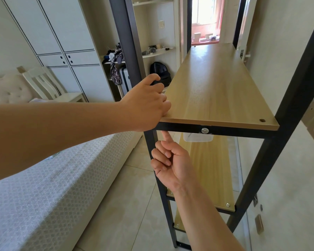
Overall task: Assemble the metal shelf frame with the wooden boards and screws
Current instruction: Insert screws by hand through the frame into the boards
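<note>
- The right hand (168,160) is nearest, below the near crossbar (225,132) of the metal frame (295,98). Its index finger points up and touches the underside at the near left corner; the other fingers are curled into the palm and appear to hold nothing.
- The left hand (149,101) rests at the near left corner of the upper wooden board (216,87), fingers bent over the board's edge. It covers that corner, so whether a screw sits under it cannot be told.
- Risk: the board's near right corner shows an open hole (262,120) with no screw. The board seems only laid on the frame, so an upward push from below could lift or slide it out of line with the holes.
- Risk: a screw started blind at the covered corner could go in crooked, or drop to the tiled floor (127,205).
- A bolt head (204,130) sits in the middle of the crossbar.
- A clear plastic tub (198,138) shows just behind and below the crossbar, apparently on the lower board (207,169). Its contents are too faint to tell.
- The lower board has a screw in its near right corner.
- Further off, left of the frame, stand a suitcase (124,78) and a dark backpack (159,71), both closed.
</note>
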